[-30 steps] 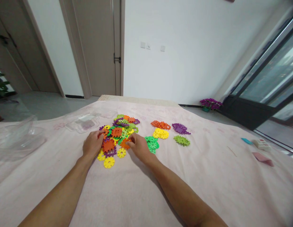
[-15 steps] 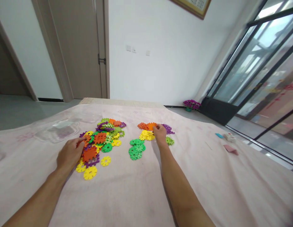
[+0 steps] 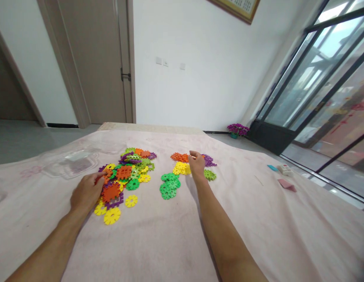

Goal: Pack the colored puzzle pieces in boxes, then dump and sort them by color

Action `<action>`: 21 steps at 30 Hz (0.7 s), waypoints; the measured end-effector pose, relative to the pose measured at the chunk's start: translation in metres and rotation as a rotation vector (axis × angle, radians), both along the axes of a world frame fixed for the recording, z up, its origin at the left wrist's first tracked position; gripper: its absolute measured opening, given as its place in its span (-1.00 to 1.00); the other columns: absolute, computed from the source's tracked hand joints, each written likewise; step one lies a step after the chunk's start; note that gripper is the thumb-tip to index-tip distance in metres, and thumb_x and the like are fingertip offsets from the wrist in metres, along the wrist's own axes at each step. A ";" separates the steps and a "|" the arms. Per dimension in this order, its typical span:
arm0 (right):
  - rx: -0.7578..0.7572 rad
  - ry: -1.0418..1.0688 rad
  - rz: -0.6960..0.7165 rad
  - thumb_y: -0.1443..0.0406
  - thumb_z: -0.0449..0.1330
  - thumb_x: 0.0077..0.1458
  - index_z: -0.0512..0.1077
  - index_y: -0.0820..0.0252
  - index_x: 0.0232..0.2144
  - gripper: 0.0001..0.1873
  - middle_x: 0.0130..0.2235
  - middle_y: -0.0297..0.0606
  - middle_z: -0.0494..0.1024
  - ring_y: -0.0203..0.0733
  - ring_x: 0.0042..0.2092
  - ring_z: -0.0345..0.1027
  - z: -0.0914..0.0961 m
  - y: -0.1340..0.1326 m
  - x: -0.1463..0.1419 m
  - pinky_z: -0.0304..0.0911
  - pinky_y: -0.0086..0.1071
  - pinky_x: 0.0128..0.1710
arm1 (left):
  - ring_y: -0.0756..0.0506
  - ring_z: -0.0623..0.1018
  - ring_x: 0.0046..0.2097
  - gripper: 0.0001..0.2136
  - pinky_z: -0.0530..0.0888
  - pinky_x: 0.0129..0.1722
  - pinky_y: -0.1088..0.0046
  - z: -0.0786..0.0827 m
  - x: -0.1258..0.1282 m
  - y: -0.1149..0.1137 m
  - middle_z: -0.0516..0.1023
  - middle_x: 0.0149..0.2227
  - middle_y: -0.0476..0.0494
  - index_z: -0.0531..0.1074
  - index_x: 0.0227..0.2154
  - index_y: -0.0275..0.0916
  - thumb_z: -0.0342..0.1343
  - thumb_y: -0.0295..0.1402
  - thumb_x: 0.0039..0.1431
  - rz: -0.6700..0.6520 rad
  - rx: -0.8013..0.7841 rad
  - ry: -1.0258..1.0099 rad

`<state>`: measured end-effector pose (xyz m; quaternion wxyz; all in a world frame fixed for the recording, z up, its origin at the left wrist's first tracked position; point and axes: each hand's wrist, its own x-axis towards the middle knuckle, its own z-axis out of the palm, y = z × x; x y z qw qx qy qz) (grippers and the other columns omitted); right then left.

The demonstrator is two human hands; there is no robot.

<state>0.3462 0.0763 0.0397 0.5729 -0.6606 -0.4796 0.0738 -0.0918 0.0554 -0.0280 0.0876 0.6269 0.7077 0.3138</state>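
Observation:
My left hand (image 3: 87,192) is at the left edge of a mixed pile of flat plastic building pieces. Its thumb and fingers are closed on an orange notched piece (image 3: 107,175), partly hidden by the fingers. An orange square piece (image 3: 111,192) and a yellow notched disc (image 3: 112,216) lie close by. My right hand (image 3: 197,166) hovers over the sorted groups, fingers slightly curled and apart, with nothing seen in them. Around it lie orange pieces (image 3: 179,157), yellow discs (image 3: 180,168), purple pieces (image 3: 209,160) and light green pieces (image 3: 210,175). Nearer me are green discs (image 3: 170,185).
A clear plastic container (image 3: 77,160) lies left of the pile on the pink cloth (image 3: 146,250). At the right are a blue item (image 3: 272,168), a small white box (image 3: 284,169), a pink piece (image 3: 287,185) and a thin stick (image 3: 258,180).
My right hand has let go of the orange piece, which now lies with the orange group, and its fingers have lifted and opened. My left hand has stayed in place.

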 end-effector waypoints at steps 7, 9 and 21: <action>-0.183 -0.156 0.769 0.34 0.24 0.09 0.59 0.16 -0.22 -0.81 -0.36 -0.33 0.61 -0.26 -0.34 0.44 0.011 -0.041 -0.118 0.30 -0.40 -0.28 | -0.30 0.50 0.15 -0.57 0.45 0.09 0.13 0.017 0.011 -0.010 0.53 0.14 -0.26 0.57 0.05 -0.15 -0.10 -0.16 0.31 0.048 -0.015 -0.014; -0.243 -0.268 0.902 0.30 0.28 0.12 0.60 0.15 -0.26 -0.88 -0.34 -0.34 0.60 -0.27 -0.31 0.42 0.010 -0.060 -0.144 0.25 -0.43 -0.30 | -0.29 0.49 0.17 -0.57 0.44 0.10 0.16 0.020 0.013 -0.012 0.53 0.14 -0.23 0.57 0.04 -0.16 -0.09 -0.17 0.29 0.050 -0.021 -0.016; -0.416 -0.672 0.886 0.14 0.38 0.10 0.48 0.09 -0.08 -0.64 -0.08 -0.24 0.53 -0.12 -0.08 0.38 -0.003 -0.096 -0.180 0.19 -0.37 -0.18 | -0.27 0.49 0.17 -0.58 0.42 0.13 0.18 0.021 0.015 -0.014 0.53 0.15 -0.22 0.57 0.05 -0.14 -0.08 -0.16 0.30 0.068 -0.026 -0.028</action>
